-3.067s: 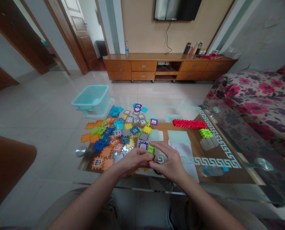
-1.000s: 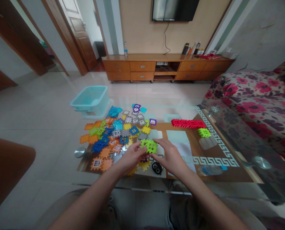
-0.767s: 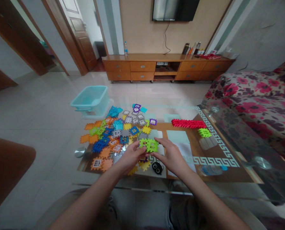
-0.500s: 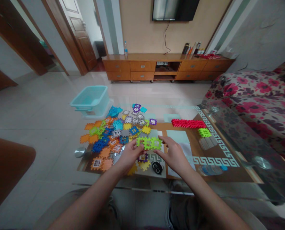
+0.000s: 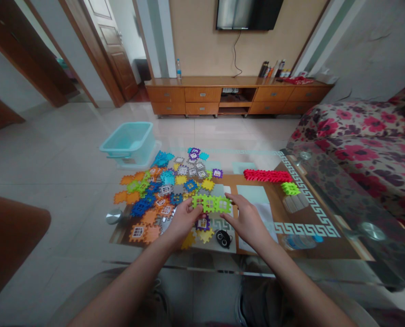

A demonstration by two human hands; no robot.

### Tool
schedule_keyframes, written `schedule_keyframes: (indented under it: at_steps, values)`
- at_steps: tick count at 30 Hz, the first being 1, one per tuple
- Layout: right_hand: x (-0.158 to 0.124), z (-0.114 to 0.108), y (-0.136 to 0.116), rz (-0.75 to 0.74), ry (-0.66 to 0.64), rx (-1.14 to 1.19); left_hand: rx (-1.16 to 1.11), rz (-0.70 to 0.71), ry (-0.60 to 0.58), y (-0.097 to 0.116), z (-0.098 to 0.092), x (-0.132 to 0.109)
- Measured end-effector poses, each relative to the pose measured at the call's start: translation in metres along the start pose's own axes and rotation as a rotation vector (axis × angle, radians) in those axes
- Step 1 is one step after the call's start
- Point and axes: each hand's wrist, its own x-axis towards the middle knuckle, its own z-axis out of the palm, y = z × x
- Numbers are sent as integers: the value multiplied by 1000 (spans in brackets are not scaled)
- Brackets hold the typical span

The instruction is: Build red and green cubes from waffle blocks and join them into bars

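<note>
While raised over the table, green strip: 3 lime-green window tiles joined edge to edge in a flat row, held level between both hands, just nearer than the loose pile.
Left hand: grasps the strip's left end, thumb and fingertips pinched on the outer tile; forearm reaches in from the lower left.
Right hand: grasps the strip's right end with the fingertips, palm turned down; forearm reaches in from the lower right.
Glass table: clear top with a white key-pattern border, floor and knees visible through it.
Tile pile: orange, blue, grey, yellow, purple and green interlocking tiles spread flat on the left half, touching and overlapping.
Purple tile: lies flat directly under the strip, between the 2 hands, with a yellow tile just beside it.
Small black object: sits on the table near the right wrist — too small to identify.
Red bar: long assembled block at the far right side, well apart from the hands.
Green cube: stands just beside the red bar's right end, with grey pieces next to it.
Teal tub: open, beyond the pile — on the floor.
</note>
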Motion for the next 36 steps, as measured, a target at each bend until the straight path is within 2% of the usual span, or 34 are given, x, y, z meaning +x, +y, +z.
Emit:
schedule_keyframes:
  at_steps: [16,26,36]
  values:
    - [-1,2,-2,-18,-29,-32,-24,-19,-12,6,4,-3]
    - [-6,7,-11,-78,-85,7,31,-41,-118,11,8,-8]
    - [-6,5,-13,-63,-93,3,54,-34,-137,11,8,-7]
